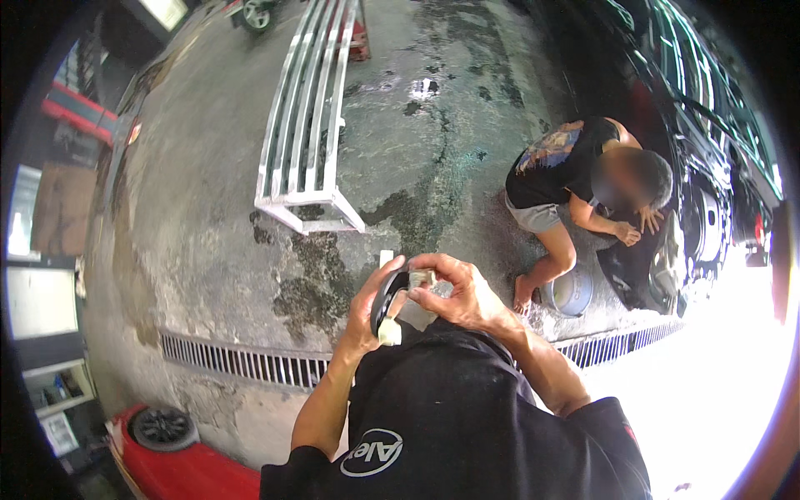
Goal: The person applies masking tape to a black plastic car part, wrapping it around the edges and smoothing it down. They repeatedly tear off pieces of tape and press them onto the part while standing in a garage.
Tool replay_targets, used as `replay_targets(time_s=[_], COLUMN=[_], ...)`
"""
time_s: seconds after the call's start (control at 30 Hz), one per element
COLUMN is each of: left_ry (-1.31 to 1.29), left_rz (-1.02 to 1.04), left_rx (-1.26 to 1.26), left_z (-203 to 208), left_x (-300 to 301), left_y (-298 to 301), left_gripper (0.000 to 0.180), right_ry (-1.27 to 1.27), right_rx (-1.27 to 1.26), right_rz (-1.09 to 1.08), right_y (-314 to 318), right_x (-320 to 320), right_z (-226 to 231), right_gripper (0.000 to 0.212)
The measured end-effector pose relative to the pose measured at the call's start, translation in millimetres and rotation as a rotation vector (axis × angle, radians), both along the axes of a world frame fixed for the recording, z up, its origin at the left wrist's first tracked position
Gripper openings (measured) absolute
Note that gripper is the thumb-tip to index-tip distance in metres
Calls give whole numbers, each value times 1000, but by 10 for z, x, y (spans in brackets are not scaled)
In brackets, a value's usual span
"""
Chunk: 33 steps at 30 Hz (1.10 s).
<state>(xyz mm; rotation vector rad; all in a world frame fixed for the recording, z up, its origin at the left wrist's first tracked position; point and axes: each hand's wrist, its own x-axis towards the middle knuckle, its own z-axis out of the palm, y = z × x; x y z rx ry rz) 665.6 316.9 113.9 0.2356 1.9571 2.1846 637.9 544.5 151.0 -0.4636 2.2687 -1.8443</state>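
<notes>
My left hand (362,314) is wrapped around a black, curved, rounded part (387,302), held upright in front of my chest. Pale strips of tape or paper stick out at its upper and lower ends; the lower yellowish strip (390,333) hangs beneath my fingers. Facing it, my right hand (468,293) is closed in a pinch on a small pale, crumpled piece (422,278). That piece is close to the part's edge; whether the two touch, I cannot tell.
A silver slatted metal bench (304,158) stands ahead on the wet concrete floor. To the right a person (575,179) crouches by a dark car, with a bucket (572,291) beside them. A drain grate (242,360) crosses the floor; a black wheel (164,428) rests on something red at lower left.
</notes>
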Motion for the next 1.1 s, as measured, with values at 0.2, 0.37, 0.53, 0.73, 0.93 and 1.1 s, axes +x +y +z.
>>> replay_targets(time_s=[0.2,0.37,0.53,0.73,0.93,1.1], left_ry=[-163,-6,625,1044,1087,686], left_rz=[-150,-54,34,-47,-305,-686], left_rx=[131,40,-281,-227,-172,-196], left_z=[-266,-90,-298,-416,-275,-95], left_x=[-550,-773,-848,-908,-845,-890], left_y=[-93,274,641,849,954,755], left_gripper=[58,60,59,55,64,82], right_ry=[-393,-443,-562,-500,-384,-313], right_rx=[-419,-475,-869,-1184,-714,-1001], right_rz=[-314,-394,-646,-727,-1033,-962], right_y=[-168,-160,-211,-44,-37,146], right_x=[69,66,35,152,366,549], right_z=[-32,-188,-216,-286,47,-87], right_gripper=[59,78,84,71,71,63])
